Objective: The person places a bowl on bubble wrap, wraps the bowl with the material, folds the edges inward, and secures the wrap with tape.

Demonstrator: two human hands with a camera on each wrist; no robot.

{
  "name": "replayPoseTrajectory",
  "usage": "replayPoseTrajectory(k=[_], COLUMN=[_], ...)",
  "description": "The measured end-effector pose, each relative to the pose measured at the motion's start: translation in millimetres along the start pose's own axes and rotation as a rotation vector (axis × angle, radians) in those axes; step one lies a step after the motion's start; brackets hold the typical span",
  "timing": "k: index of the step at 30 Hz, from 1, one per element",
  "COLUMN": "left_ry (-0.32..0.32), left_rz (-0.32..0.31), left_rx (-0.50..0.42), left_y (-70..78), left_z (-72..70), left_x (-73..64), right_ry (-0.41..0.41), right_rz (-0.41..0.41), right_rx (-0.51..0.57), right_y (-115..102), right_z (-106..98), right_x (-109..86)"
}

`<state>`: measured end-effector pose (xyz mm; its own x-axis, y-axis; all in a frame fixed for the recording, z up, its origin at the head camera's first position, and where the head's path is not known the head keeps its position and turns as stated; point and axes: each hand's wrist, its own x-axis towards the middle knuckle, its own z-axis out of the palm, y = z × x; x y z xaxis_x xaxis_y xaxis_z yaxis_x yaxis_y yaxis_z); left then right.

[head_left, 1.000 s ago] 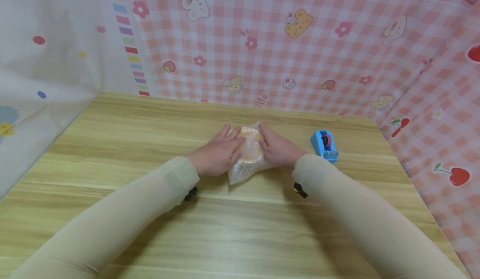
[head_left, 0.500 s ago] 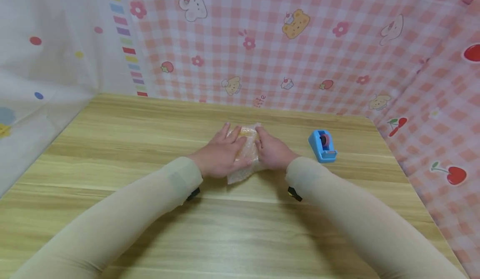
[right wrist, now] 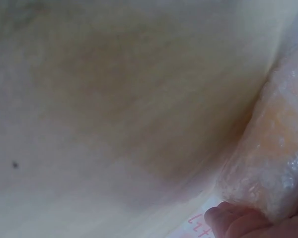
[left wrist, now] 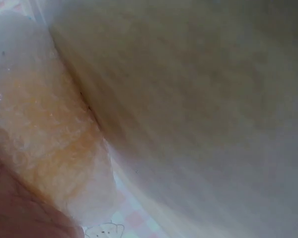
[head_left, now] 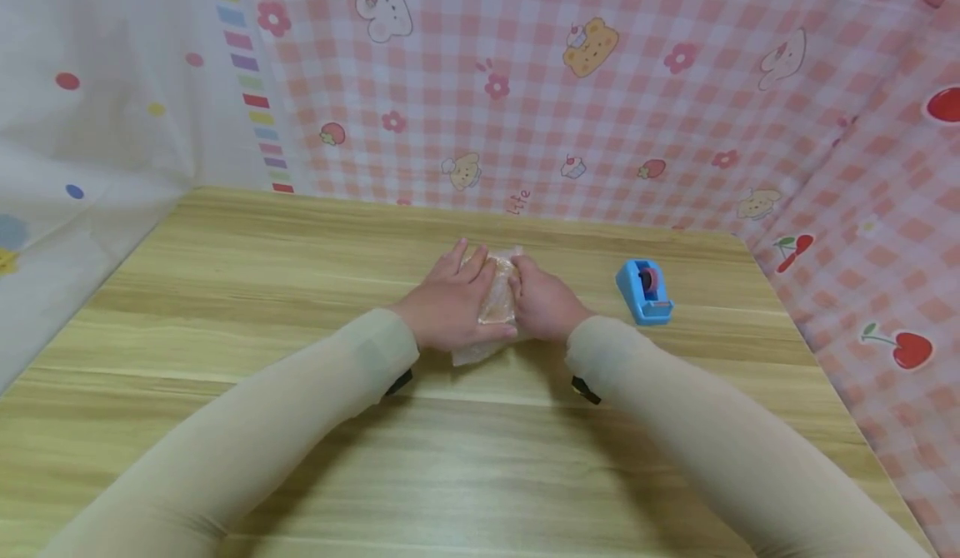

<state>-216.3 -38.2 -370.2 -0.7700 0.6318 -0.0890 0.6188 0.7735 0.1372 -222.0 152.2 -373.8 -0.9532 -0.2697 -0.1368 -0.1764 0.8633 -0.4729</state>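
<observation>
Bubble-wrapped bundle (head_left: 497, 301) on bench (head_left: 480, 466), orange-yellow inside. Left grip (head_left: 448, 304): fingers apart, straight, pressing bundle's left side. Right grip (head_left: 551, 304): clamped, curled on bundle's right edge. Blue tape dispenser (head_left: 633, 291) farther right.

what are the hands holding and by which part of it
A bubble-wrapped bundle: the right hand grips its right side, while the left hand lies spread over its left side.

Tabletop (head_left: 225, 279) passable leftward; tape dispenser (head_left: 647, 293) obstructs right of right hand (head_left: 551, 301).
</observation>
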Motion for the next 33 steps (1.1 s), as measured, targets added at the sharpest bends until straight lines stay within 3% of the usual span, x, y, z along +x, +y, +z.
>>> replayPoseTrajectory(k=[14, 23, 33], left_ry=[-0.027, -0.068, -0.093], left_rz=[-0.067, -0.070, -0.064], left_rx=[-0.005, 0.026, 0.014], left_y=[4.0, 4.7, 5.0], left_z=[-5.7, -9.4, -11.1], left_x=[4.7, 6.8, 7.6], right_ry=[0.069, 0.050, 0.037], right_rz=[-0.023, 0.032, 0.016], right_rx=[-0.105, -0.094, -0.117], right_y=[-3, -4, -1], right_z=[1, -4, -13], right_x=[-2.4, -3.7, -4.1])
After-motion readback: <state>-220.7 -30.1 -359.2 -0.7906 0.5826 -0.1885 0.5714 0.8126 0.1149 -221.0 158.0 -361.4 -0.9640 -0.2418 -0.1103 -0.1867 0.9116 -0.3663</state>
